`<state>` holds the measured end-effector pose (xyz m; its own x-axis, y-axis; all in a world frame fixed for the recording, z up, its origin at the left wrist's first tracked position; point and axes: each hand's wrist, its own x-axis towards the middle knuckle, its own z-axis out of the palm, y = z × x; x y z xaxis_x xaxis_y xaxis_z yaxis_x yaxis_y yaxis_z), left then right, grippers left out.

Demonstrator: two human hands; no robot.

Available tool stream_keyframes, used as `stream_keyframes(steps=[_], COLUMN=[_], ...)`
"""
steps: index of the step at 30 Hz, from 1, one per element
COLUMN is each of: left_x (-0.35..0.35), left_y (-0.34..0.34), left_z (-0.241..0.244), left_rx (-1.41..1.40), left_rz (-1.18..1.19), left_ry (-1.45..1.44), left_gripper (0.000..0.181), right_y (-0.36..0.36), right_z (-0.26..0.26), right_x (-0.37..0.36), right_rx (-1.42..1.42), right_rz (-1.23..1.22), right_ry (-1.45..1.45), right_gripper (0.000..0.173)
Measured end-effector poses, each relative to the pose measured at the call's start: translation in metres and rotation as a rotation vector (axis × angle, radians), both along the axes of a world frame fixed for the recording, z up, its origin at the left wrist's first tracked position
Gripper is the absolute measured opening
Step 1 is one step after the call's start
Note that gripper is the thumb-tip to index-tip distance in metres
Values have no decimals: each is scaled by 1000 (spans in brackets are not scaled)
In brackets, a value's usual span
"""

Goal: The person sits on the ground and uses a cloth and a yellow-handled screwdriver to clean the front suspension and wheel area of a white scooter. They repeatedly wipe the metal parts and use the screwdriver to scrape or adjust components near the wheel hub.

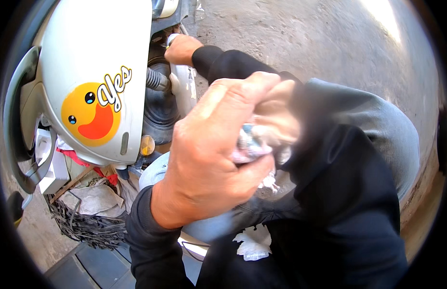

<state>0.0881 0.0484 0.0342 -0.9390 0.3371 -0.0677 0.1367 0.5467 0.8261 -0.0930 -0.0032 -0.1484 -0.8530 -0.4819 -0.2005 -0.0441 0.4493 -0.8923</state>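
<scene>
My left hand (209, 155) is large in the foreground, its fingers closed around a crumpled pastel-coloured cloth (250, 144). A blurred beige patch beside the cloth cannot be made out clearly. Farther off, my right hand (183, 48) reaches in beside the rear wheel (160, 112) of a white scooter. It is curled around a small white thing (172, 38), whose kind I cannot tell. Below this hand runs a long white part (183, 88) next to the wheel. A ribbed grey shock absorber (158, 79) stands close by. The scooter's white tail panel (97, 43) carries a yellow duck-face sticker (89, 115).
A grey grab rail (13, 108) curves at the far left. Below it are a white box (55, 173), a red cloth (73, 157) and a heap of black strips (86, 224). An orange reflector (147, 145) sits near the tail. Rough concrete floor (266, 32) extends behind.
</scene>
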Motion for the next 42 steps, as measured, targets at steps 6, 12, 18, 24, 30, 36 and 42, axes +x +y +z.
stream_keyframes(steps=[6,12,18,24,30,36,42], left_x=[8,-4,-14,-9,-12,-20,-18], left_y=[-14,-17,-27,-30,-35,-46,-48], left_z=[-22,-21,-31,-26,-32,-31,-36], left_rx=[57,-168,-14,-137,-87,-112,-107], left_rz=[99,1,132,51,176,166,158], left_ry=[-105,-10,34,8,69,113,50], left_gripper=[62,65,69,70,75,77,75], right_y=[-17,-34,-50,-52,-64,-80,-71], right_z=[-4,-7,-11,-9,-19,-12,-9], right_x=[71,62,43,54,23,-6,14], right_rx=[-181,-104,-257,-279,-198,-251,-246], right_rz=[-349,-394,-332,-430,-434,-258,-265], right_ry=[198,83,54,62,93,-30,123], right_gripper=[30,29,33,34,35,28,31])
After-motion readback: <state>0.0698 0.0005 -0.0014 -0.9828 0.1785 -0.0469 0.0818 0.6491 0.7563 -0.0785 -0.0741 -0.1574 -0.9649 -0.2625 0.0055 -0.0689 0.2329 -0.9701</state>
